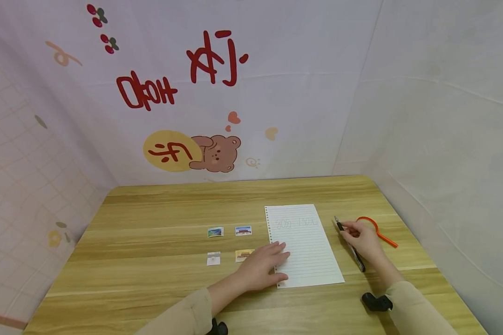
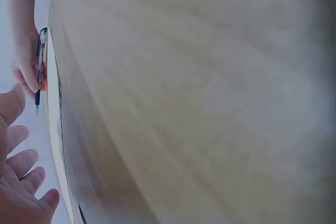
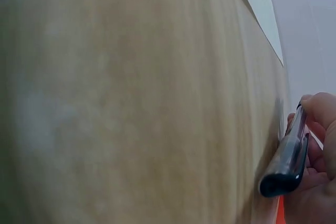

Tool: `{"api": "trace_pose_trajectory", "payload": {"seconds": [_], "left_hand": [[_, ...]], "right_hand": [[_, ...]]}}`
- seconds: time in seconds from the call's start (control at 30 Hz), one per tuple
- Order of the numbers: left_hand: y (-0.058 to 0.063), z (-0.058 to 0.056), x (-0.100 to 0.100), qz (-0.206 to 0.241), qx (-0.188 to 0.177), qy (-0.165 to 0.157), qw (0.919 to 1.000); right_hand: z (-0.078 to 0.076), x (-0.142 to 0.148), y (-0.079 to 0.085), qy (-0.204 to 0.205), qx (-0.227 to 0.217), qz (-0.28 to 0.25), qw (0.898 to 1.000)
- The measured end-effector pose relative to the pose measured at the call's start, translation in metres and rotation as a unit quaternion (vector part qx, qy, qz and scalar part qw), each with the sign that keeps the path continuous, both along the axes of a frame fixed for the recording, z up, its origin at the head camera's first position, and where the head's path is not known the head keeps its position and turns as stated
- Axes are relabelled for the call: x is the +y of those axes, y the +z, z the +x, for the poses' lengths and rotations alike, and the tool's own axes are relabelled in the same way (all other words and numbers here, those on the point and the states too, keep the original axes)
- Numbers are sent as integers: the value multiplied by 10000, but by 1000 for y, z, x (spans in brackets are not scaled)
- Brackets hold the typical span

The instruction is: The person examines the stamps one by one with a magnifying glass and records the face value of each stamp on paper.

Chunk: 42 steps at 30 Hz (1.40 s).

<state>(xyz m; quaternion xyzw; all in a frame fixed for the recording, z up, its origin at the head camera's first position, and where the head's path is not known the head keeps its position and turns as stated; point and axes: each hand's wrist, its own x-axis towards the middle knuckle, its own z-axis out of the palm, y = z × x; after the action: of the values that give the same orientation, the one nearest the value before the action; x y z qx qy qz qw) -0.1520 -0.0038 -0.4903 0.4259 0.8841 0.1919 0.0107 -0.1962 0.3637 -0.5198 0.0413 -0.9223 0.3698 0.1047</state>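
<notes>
My left hand (image 1: 263, 265) lies with spread fingers over the left edge of a lined sheet of paper (image 1: 310, 260). Two short handwritten notes with numbers (image 1: 295, 223) stand near the sheet's top. To the right of the sheet, my right hand (image 1: 363, 241) pinches a pen (image 1: 357, 258) between thumb and fingers, its tip pointing away from me. The right wrist view shows the clear barrel and dark end of the pen (image 3: 286, 157). Just beyond that hand is a red-rimmed ring with a straight handle (image 1: 387, 240), like a magnifying glass, partly hidden by the hand.
Left of the sheet, several small stamps lie in two rows: a green-blue one (image 1: 215, 232), a blue one (image 1: 243, 231), a pale one (image 1: 213, 258) and a yellow one (image 1: 243, 255) partly behind my left hand. Pale printed curtains (image 1: 293, 116) surround the wooden table (image 1: 151, 270).
</notes>
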Motion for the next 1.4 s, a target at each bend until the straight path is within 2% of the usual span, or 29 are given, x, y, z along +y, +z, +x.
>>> {"api": "trace_pose_trajectory", "payload": {"seconds": [0.37, 0.6, 0.8, 1.0, 1.17, 1.4], "left_hand": [[-3, 1, -12, 357, -384, 390, 9979], [-2, -2, -23, 801, -587, 604, 9932], [-1, -7, -33, 1169, -616, 837, 9877], [-1, -10, -44, 1501, -480, 896, 9834], [-1, -14, -56, 1634, -454, 1048, 9799], [1, -20, -78, 1582, -784, 1530, 9723]], "right_hand": [[0, 1, -9, -204, 327, 98, 9992], [1, 0, -14, -366, 553, 379, 9971], [2, -2, -15, -390, 617, 513, 9960], [1, -3, -16, -393, 603, 546, 9959], [2, -2, -15, -473, 525, 471, 9964], [6, 1, -7, -476, 478, 102, 9977]]}}
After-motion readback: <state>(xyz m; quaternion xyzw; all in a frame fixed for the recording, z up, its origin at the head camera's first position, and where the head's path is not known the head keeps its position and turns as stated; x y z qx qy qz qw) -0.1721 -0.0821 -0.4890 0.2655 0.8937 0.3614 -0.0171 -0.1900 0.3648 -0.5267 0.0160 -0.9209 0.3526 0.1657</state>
